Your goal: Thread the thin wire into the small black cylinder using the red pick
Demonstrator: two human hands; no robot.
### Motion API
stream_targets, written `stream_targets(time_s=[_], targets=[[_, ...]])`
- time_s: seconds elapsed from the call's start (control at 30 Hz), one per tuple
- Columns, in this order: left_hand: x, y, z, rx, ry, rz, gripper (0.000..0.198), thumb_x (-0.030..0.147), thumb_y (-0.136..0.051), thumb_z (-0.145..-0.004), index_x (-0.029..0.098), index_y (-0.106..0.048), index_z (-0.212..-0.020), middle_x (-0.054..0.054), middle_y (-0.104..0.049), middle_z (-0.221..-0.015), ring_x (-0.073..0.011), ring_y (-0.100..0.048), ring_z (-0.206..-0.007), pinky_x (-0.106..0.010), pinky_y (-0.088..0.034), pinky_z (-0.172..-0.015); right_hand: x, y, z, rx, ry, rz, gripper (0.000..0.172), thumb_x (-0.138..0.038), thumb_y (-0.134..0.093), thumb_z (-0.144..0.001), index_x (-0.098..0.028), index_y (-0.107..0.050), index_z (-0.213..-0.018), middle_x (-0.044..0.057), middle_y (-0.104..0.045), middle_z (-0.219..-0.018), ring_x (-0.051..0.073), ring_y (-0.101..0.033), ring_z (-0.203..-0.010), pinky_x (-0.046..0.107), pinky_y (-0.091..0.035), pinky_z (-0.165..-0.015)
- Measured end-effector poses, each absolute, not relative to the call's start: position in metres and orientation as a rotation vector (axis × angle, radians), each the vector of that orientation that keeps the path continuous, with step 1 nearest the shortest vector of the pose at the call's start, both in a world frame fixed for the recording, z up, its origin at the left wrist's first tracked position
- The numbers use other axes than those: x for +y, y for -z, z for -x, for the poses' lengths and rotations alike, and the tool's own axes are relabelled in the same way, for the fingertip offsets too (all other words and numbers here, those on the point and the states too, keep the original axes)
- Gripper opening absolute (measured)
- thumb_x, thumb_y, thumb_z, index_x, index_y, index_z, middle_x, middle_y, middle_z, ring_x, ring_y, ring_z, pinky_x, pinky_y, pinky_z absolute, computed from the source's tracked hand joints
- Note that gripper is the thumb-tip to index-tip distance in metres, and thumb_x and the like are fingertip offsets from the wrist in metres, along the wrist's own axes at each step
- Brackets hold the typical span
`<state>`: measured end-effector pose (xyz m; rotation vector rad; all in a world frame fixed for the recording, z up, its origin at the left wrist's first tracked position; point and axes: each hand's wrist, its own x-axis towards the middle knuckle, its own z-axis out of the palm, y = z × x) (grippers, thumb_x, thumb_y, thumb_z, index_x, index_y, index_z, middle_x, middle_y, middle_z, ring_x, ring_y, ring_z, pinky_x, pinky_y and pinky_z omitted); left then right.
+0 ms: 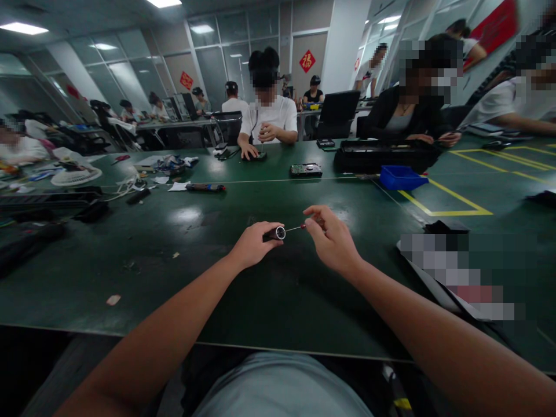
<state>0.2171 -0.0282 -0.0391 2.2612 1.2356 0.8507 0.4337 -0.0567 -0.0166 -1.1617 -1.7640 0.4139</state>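
Observation:
My left hand (252,245) is closed around a short black cylinder (273,234) with a silvery ring at its end, perhaps a flashlight. That round end faces right, toward my other hand. Between thumb and fingers, my right hand (333,238) grips a thin screwdriver (294,229) with a red part near the fingers. Its metal shaft points left and its tip meets the ringed end; whether it goes inside is too small to tell. Most of the screwdriver's handle is hidden by the right hand. Both hands are above the green table (278,295).
Across the table a person in white (271,119) works on a small dark device. Beyond my hands lie a hard drive (306,169), a blue bin (402,178) and a pen-like tool (205,187). Clutter and a white fan (76,174) are at left; papers (438,278) at right.

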Motion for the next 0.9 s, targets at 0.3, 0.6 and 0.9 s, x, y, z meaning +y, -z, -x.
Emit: stream_targets(time_s=[0.3, 0.6, 0.9], targets=[[-0.027, 0.041, -0.217, 1.233, -0.875, -2.278, 0.039, 0.023, -0.074, -0.083, 0.021, -0.066, -0.121, -0.006, -0.069, -0.115, -0.0226, -0.063, -0.106, -0.039, -0.046, -0.097, -0.055, 0.016, -0.431, -1.564, -0.619, 1.084, 0.021, -0.037, -0.055, -0.092, -0.020, -0.060, -0.103, 0.005, -0.069, -0.084, 0.020, -0.067, -0.077, 0.035, -0.050, -0.070], [-0.024, 0.045, -0.217, 1.175, -0.937, -2.376, 0.042, 0.023, -0.074, -0.083, 0.023, -0.065, -0.125, -0.005, -0.070, -0.119, -0.0224, -0.062, -0.109, -0.040, -0.046, -0.098, -0.046, 0.024, -0.429, -1.381, -0.789, 1.024, 0.026, -0.044, -0.052, -0.094, -0.021, -0.062, -0.090, 0.003, -0.066, -0.077, 0.017, -0.063, -0.071, 0.035, -0.052, -0.071], [-0.021, 0.040, -0.217, 1.077, -0.872, -2.446, 0.040, 0.019, -0.071, -0.085, 0.024, -0.066, -0.124, -0.005, -0.069, -0.121, -0.0214, -0.060, -0.111, -0.041, -0.043, -0.101, -0.029, 0.030, -0.436, -1.018, -1.229, 1.046, 0.028, -0.048, -0.062, -0.086, -0.021, -0.060, -0.079, 0.000, -0.057, -0.069, 0.014, -0.055, -0.060, 0.032, -0.054, -0.062]])
